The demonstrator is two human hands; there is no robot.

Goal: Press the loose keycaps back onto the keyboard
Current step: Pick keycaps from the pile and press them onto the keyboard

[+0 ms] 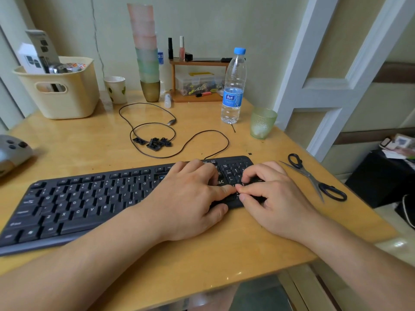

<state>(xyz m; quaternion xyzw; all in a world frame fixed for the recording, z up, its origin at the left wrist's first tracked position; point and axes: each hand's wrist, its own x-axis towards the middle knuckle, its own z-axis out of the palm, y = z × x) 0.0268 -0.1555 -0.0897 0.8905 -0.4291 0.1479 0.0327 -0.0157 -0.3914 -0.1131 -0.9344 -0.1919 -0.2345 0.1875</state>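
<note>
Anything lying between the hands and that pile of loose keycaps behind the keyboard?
Only the keyboard's thin black cable loops around the loose keycaps; it lies flat. Otherwise bare desk separates them from the left hand and right hand.

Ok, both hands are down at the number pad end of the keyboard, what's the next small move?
Probably press down with the left hand and right hand: their fingertips meet at the keyboard number pad. Then fetch another from the loose keycaps.
</note>
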